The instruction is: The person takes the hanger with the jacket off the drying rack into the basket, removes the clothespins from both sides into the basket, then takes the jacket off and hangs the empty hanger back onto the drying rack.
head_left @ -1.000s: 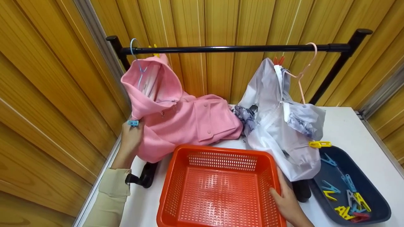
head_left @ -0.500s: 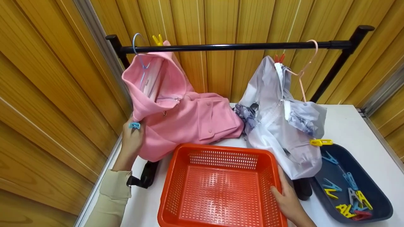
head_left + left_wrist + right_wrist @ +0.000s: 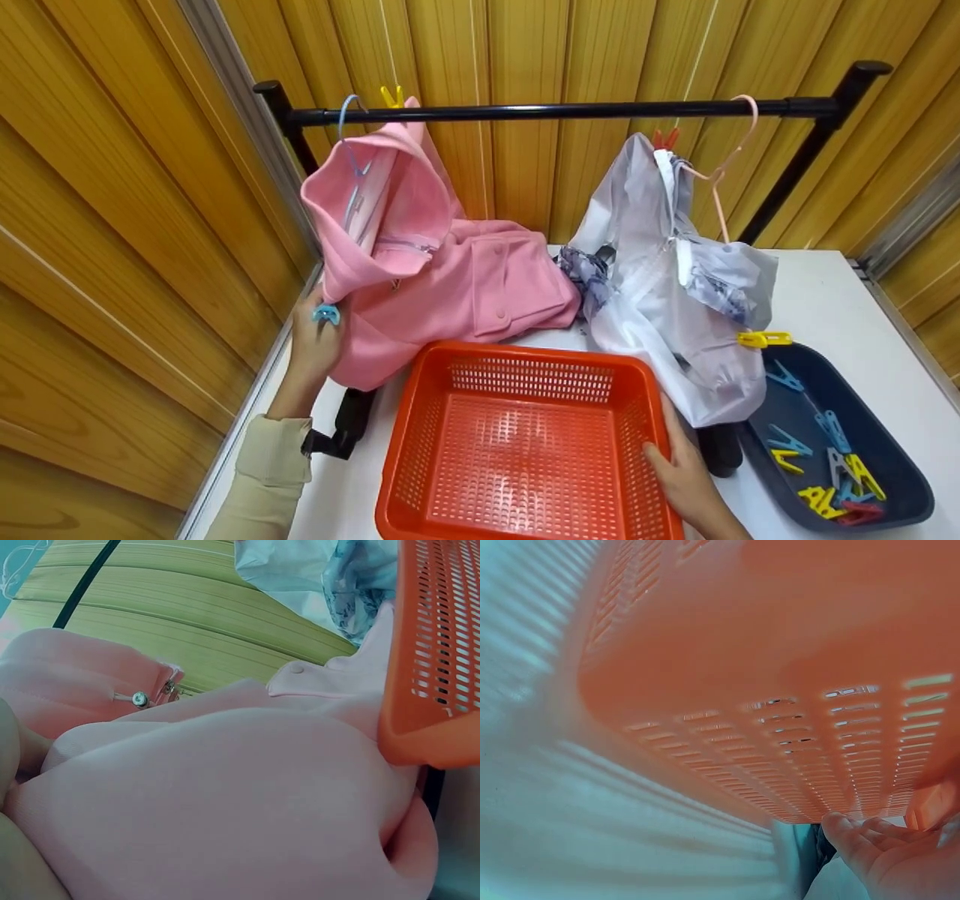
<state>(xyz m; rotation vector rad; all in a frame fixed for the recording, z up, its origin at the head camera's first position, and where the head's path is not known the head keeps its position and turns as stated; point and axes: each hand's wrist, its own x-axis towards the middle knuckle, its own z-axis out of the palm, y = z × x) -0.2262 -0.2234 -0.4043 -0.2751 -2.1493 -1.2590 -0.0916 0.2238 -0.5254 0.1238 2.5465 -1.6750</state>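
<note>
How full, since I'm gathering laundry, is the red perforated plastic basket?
Empty as far as visible: the head view shows the basket bare inside, its near end cut off.

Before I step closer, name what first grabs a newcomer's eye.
Likely the red basket, front and centre, gripped by the right hand. Next, the pink garment at the left end of the black bar, held by the left hand, and the colourful clothespins in the dark tray at right.

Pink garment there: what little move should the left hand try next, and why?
Perhaps gently straighten the pink garment: the left hand grips its side, and its blue hanger is hooked over the black rail, yet the garment sags in folds behind the orange basket.
</note>
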